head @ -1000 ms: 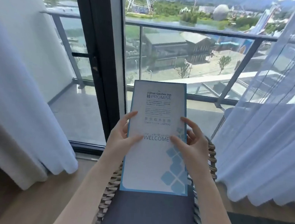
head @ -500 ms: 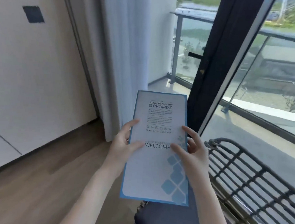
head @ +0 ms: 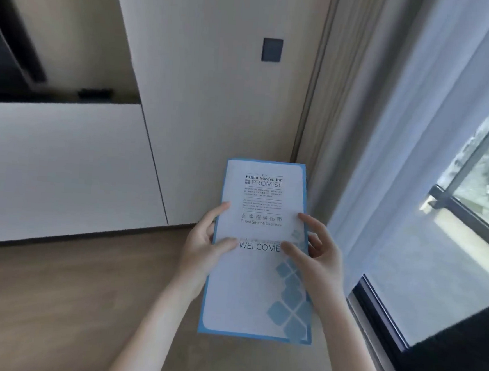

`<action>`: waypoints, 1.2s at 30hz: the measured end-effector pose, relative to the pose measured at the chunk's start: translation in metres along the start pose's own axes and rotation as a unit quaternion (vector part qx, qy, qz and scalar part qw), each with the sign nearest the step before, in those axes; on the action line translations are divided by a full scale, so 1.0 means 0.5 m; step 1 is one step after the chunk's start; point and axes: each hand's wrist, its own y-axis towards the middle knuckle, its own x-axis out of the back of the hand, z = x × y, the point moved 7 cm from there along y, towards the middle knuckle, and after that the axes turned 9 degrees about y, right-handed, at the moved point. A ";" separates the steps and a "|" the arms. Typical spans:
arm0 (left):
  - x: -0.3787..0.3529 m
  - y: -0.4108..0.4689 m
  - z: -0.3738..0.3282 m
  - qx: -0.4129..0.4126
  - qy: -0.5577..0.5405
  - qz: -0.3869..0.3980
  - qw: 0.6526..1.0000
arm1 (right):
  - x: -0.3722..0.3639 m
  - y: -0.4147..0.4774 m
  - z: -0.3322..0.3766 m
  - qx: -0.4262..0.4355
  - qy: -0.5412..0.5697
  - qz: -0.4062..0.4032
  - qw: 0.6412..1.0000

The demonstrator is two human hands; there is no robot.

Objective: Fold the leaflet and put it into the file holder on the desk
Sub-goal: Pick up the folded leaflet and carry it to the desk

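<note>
I hold a tall white leaflet (head: 256,274) with a blue border, blue squares at its lower right and the word WELCOME across its middle. It is upright and closed in front of me, above the wooden floor. My left hand (head: 203,249) grips its left edge, thumb on the front. My right hand (head: 316,261) grips the right edge the same way. No file holder or desk is in view.
A white cabinet front (head: 63,171) and a beige wall with a dark switch plate (head: 272,50) fill the left and middle. A sheer curtain (head: 402,139) hangs at the right beside the glass balcony door (head: 466,246). Wooden floor (head: 67,303) lies below.
My view has swung left, from the balcony window and wicker chair to the wall and cabinet. The leaflet stays held in both hands in the same grip.
</note>
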 end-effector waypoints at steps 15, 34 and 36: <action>0.409 0.250 -0.017 0.023 0.023 -0.189 0.981 | -0.477 0.352 -0.147 -0.057 -0.020 0.197 0.979; 0.791 0.704 -0.019 0.018 -0.027 -0.457 0.889 | -1.075 0.892 -0.267 -0.084 -0.030 0.433 0.897; 0.851 0.675 -0.011 0.023 -0.032 -0.500 0.865 | -1.163 0.874 -0.300 -0.092 -0.030 0.475 0.875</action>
